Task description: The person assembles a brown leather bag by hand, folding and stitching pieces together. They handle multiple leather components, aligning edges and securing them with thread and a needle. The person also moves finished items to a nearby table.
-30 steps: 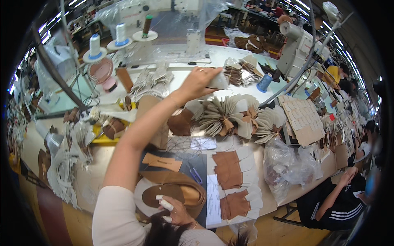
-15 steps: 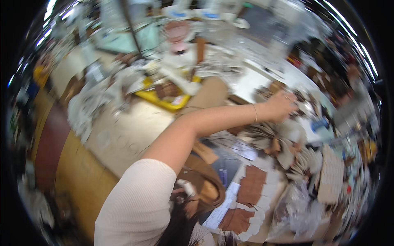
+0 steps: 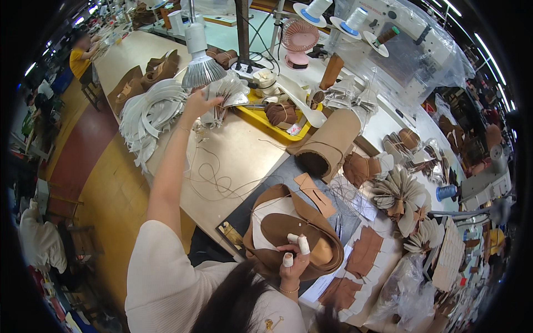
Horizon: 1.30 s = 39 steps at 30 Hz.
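My left hand reaches far out under a silver lamp, against a bundle of grey-white cut pieces. Its visible finger stretches to the right, and I see no object in its grasp. Close to my body, my right hand hovers over a round brown leather piece with raised curved walls and a white inner patch. White tape covers several of its fingertips. Those fingers are bent and apart, with nothing visible between them. Left of the lamp lies a heap of grey-white strips.
A yellow tray holds a tied brown bundle. Beside it lie a brown tube and a loose cord. Fanned grey pieces and brown leather pieces sit at right. Behind stand a pink fan and a plastic-covered sewing machine.
My left arm has swung from the bundles on the right to the grey-white pieces at the far left. My right hand stays at the brown leather piece. The view has shifted and sharpened.
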Tool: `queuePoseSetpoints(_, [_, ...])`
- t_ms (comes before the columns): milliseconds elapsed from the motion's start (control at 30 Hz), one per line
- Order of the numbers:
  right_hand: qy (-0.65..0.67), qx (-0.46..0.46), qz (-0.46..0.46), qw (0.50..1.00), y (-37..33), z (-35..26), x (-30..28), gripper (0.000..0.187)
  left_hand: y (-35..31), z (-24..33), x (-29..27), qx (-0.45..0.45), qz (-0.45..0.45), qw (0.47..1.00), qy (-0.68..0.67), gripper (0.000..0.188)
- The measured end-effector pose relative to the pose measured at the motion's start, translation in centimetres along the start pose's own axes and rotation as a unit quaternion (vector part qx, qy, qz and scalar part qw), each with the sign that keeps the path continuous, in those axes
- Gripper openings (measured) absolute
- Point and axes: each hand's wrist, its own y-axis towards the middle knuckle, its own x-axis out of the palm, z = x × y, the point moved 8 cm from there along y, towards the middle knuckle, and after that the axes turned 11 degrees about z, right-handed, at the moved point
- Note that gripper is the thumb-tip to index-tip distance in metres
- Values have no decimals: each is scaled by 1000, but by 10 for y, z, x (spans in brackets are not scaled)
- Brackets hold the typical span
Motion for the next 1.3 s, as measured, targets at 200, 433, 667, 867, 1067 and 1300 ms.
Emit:
queuePoseSetpoints(200, [-24,-4,6,1000,5,-7,2,53,3,-19,39,56,23,998,31,89])
queuePoseSetpoints(433, [-72,-70,-12,995,13,-25,6,44,-51,20,-14,115,148,981,-46,67])
queuePoseSetpoints(667, [-91,-95,-10,991,20,-34,5,31,-51,2,-18,26,23,999,-29,71])
queuePoseSetpoints(867, [-106,-121,1,987,23,-38,7,25,-54,-38,18,-264,-275,908,-171,78])
queuePoseSetpoints(1067, [-133,-118,-2,984,23,-38,8,18,-50,-22,15,-238,-384,870,-199,85])
queuePoseSetpoints(1300, [-149,-127,5,981,20,-35,8,22,-60,-5,37,-200,-310,885,-283,100])
